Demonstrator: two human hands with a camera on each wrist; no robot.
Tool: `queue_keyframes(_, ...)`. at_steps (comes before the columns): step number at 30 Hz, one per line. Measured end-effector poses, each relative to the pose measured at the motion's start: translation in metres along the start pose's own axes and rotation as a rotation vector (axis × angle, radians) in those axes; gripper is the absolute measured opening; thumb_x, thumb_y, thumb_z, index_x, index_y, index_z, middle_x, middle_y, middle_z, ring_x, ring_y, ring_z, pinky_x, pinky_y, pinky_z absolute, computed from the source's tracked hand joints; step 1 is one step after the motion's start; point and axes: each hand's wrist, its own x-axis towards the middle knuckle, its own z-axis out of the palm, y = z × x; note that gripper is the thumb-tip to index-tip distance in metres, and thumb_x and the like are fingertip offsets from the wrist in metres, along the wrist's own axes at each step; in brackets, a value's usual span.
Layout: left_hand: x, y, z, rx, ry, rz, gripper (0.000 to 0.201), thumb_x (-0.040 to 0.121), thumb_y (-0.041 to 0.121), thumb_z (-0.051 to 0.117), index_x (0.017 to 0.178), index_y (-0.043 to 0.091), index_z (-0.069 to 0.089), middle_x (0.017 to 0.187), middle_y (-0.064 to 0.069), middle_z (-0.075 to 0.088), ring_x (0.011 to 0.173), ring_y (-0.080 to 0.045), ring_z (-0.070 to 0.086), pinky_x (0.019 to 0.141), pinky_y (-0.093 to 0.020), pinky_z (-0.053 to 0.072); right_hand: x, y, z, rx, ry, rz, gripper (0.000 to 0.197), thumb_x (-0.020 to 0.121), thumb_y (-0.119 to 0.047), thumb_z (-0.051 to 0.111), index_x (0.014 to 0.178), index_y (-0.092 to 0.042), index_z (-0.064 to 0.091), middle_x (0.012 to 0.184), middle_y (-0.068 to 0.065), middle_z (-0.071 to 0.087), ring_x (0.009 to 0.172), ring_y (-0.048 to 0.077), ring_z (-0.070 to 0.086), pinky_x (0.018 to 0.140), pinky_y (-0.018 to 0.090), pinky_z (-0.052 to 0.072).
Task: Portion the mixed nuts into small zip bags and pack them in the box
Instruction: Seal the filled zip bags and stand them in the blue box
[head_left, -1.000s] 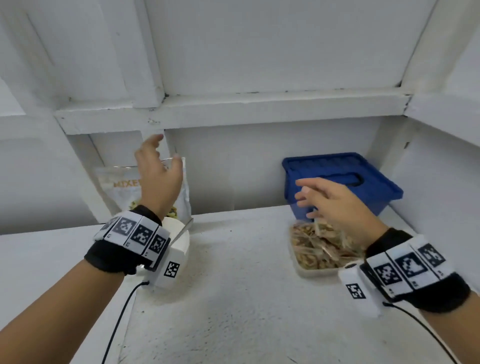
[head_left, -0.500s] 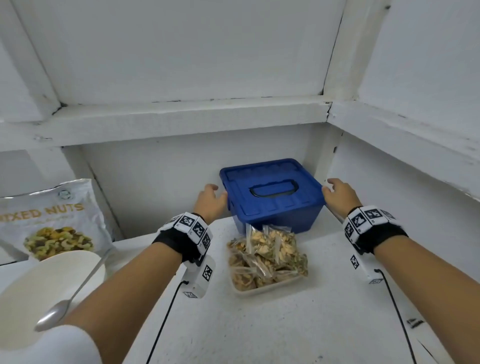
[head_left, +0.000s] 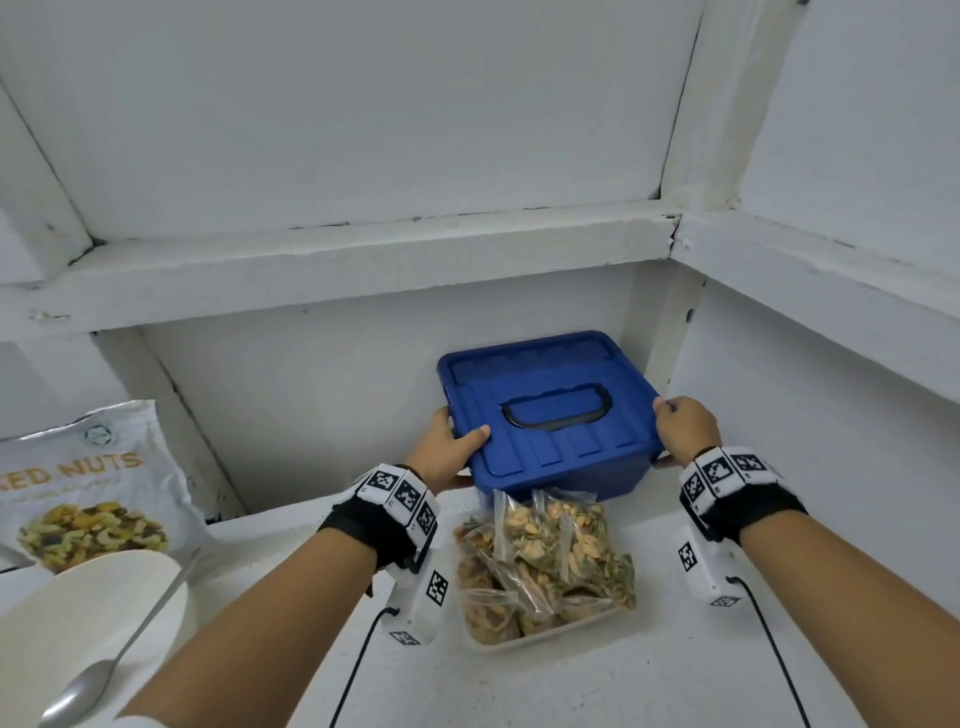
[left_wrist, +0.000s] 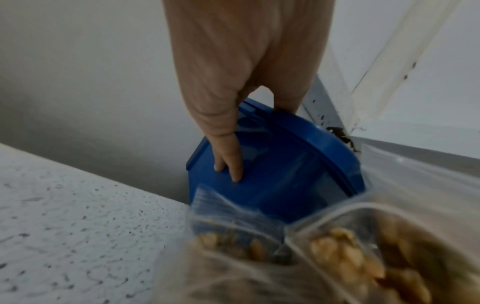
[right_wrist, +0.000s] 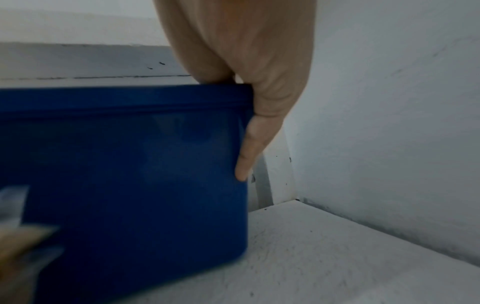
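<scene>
On the shelf, 2 hands (head_left: 447, 452) grip 1 box (head_left: 550, 415)

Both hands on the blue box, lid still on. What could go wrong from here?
1. The blue box appears tilted and lifted right behind the tray of filled zip bags; bringing it forward could knock bags off the pile.
2. The left hand and right hand grip at the lid edges; if the lid isn't latched, it might pop off and the box drop.
3. The back corner is tight; the right hand may scrape the wall.
</scene>
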Motion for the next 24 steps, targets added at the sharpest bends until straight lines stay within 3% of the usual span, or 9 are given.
queue_keyframes(2, -0.008, 0.001, -0.004, 0.020, -0.013, 0.063, 0.061, 0.092, 0.017, 0.054, 0.141, 0.019, 0.018, 0.127, -0.009, 0.052, 0.097, -0.022, 0.060, 0.062, -0.029, 0.056, -0.009, 0.006, 0.001, 0.056, 0.045, -0.039, 0.036, 0.099, -0.022, 0.038, 0.107, 0.008, 0.055, 0.098, 0.021, 0.057, 0.095, 0.041, 0.056, 0.083, 0.055, 0.049)
queue_keyframes(4, -0.017, 0.002, -0.008, 0.027, -0.027, 0.126, 0.063, 0.092, 0.015, 0.053, 0.141, 0.020, 0.015, 0.132, -0.007, 0.048, 0.099, -0.020, 0.059, 0.060, -0.023, 0.056, -0.021, 0.011, 0.000, 0.090, 0.087, -0.091, 0.033, 0.099, -0.022, 0.037, 0.110, 0.004, 0.054, 0.099, 0.017, 0.057, 0.091, 0.030, 0.054, 0.081, 0.042, 0.048)
queue_keyframes(7, -0.030, 0.007, -0.013, 0.045, -0.030, 0.218, 0.063, 0.093, 0.013, 0.051, 0.142, 0.021, 0.012, 0.137, -0.005, 0.043, 0.105, -0.019, 0.055, 0.063, -0.021, 0.056, -0.037, 0.012, -0.002, 0.136, 0.153, -0.161, 0.032, 0.099, -0.022, 0.037, 0.112, 0.003, 0.053, 0.092, 0.010, 0.053, 0.085, 0.022, 0.048, 0.074, 0.028, 0.037)
queue_keyframes(12, -0.051, 0.021, -0.022, 0.095, -0.014, 0.331, 0.064, 0.093, 0.012, 0.051, 0.142, 0.024, 0.012, 0.140, -0.004, 0.042, 0.102, -0.009, 0.056, 0.070, -0.024, 0.056, -0.057, 0.002, -0.009, 0.228, 0.225, -0.231, 0.031, 0.100, -0.022, 0.037, 0.113, 0.002, 0.053, 0.090, 0.009, 0.053, 0.084, 0.023, 0.050, 0.071, 0.026, 0.034)
queue_keyframes(16, -0.074, 0.036, -0.032, 0.137, 0.016, 0.421, 0.065, 0.092, 0.011, 0.052, 0.143, 0.019, 0.012, 0.139, -0.006, 0.043, 0.110, -0.011, 0.053, 0.089, -0.032, 0.050, -0.077, -0.015, -0.022, 0.264, 0.278, -0.297, 0.032, 0.099, -0.022, 0.038, 0.114, 0.002, 0.053, 0.091, 0.008, 0.053, 0.085, 0.019, 0.048, 0.070, 0.022, 0.032)
queue_keyframes(20, -0.111, 0.053, -0.051, 0.151, 0.034, 0.477, 0.065, 0.092, 0.015, 0.053, 0.143, 0.022, 0.013, 0.135, -0.001, 0.046, 0.108, -0.010, 0.055, 0.075, -0.020, 0.055, -0.109, -0.040, -0.039, 0.275, 0.293, -0.391, 0.030, 0.099, -0.023, 0.039, 0.114, -0.001, 0.054, 0.093, 0.005, 0.053, 0.086, 0.017, 0.048, 0.069, 0.021, 0.034)
queue_keyframes(24, -0.160, 0.069, -0.082, 0.147, 0.077, 0.501, 0.061, 0.092, 0.019, 0.052, 0.143, 0.026, 0.020, 0.126, 0.002, 0.056, 0.102, -0.007, 0.062, 0.077, -0.028, 0.057, -0.151, -0.070, -0.062, 0.251, 0.263, -0.540, 0.028, 0.098, -0.025, 0.043, 0.110, -0.005, 0.057, 0.097, 0.005, 0.059, 0.089, 0.013, 0.052, 0.072, 0.018, 0.036)
